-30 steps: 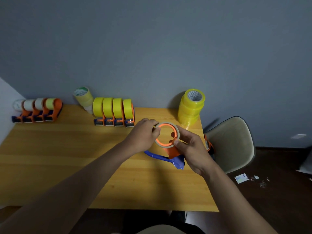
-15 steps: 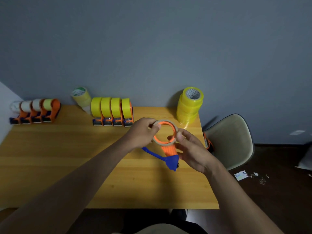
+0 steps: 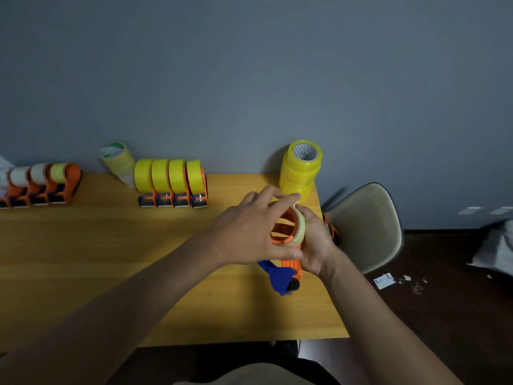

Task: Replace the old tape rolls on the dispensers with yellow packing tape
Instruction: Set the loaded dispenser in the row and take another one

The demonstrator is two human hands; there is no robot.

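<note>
A nearly spent, pale cream tape roll (image 3: 300, 227) sits on the orange spool of an orange-and-blue handheld tape dispenser (image 3: 286, 269), held above the right part of the yellow wooden desk (image 3: 111, 259). The left hand (image 3: 249, 232) has its fingers curled over the roll's rim and its thumb beneath, grasping the roll; the right hand (image 3: 315, 243) wraps its fingers round the dispenser from the far side, one fingertip touching the roll's top edge. Just behind the hands, at the desk's back right corner, stands a stack of translucent yellow packing tape rolls (image 3: 301, 169). Along the back edge to the left stand four orange dispensers loaded with yellow tape (image 3: 170, 182), a leaning stack of pale yellow rolls (image 3: 118, 159) beside them, and at the far left a row of orange dispensers with whitish rolls (image 3: 41, 183). A plain grey wall (image 3: 249, 79) rises behind. Right of the desk stands a beige shell chair (image 3: 366, 226) on a dark floor (image 3: 444, 315) with small paper scraps (image 3: 384, 281).
</note>
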